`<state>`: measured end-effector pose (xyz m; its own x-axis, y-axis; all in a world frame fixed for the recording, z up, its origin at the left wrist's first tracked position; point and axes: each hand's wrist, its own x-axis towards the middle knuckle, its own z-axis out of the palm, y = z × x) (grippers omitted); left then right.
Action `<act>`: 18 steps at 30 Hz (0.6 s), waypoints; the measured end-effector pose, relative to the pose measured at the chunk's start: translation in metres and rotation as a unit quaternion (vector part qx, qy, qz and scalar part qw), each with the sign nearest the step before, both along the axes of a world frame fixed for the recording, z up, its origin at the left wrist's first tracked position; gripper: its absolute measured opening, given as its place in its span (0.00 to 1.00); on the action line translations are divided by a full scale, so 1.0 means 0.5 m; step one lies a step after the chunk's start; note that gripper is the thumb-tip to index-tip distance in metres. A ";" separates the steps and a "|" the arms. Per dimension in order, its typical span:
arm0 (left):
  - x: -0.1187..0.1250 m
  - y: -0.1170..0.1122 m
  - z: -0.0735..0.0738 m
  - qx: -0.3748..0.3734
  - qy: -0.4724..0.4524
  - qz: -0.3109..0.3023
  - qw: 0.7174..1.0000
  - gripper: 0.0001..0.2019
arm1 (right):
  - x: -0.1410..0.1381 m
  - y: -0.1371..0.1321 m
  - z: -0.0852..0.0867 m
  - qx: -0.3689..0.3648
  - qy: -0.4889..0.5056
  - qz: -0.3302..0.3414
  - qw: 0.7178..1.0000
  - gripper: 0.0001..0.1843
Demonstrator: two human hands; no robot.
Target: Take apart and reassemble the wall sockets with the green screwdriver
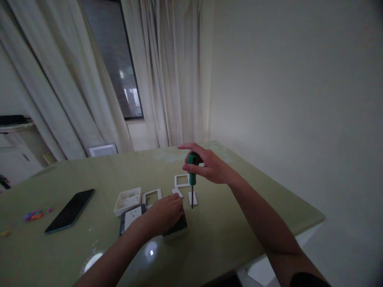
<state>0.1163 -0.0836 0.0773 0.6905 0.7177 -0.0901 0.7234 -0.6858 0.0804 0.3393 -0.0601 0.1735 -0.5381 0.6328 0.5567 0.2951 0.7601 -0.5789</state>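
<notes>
In my right hand (211, 164) is a green-handled screwdriver (192, 175), held upright with the tip pointing down beside a small white plate (193, 198). My left hand (169, 213) rests on a white box with a dark top (179, 227), fingers bent down over it; what they pinch, if anything, is hidden. A white socket panel (132, 215) with a dark edge lies left of that hand. Behind it are an open white wall box (128, 200) and a white frame (152, 197). Another white frame (182, 180) and a small white piece (177, 192) lie farther back.
A dark tablet or phone (70, 211) lies on the green table (233, 235) at left, near small colourful pieces (35, 215). A white-framed panel (103, 150) stands behind the far edge. Curtains (170, 71) and a window are beyond; a wall borders the right side.
</notes>
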 end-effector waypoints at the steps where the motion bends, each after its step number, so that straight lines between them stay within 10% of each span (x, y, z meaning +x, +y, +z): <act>1: 0.002 0.001 0.000 0.003 0.008 -0.003 1.000 0.08 | 0.001 0.000 0.001 0.000 0.001 0.000 1.000 0.32; 18: 0.035 -0.002 -0.018 0.053 0.086 -0.074 0.992 0.15 | 0.007 -0.002 0.007 0.001 0.008 -0.013 1.000 0.31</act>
<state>0.1338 -0.0844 0.0683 0.7692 0.6223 -0.1452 0.6116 -0.7828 -0.1149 0.3427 -0.0611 0.1770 -0.5122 0.6459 0.5661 0.3060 0.7531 -0.5824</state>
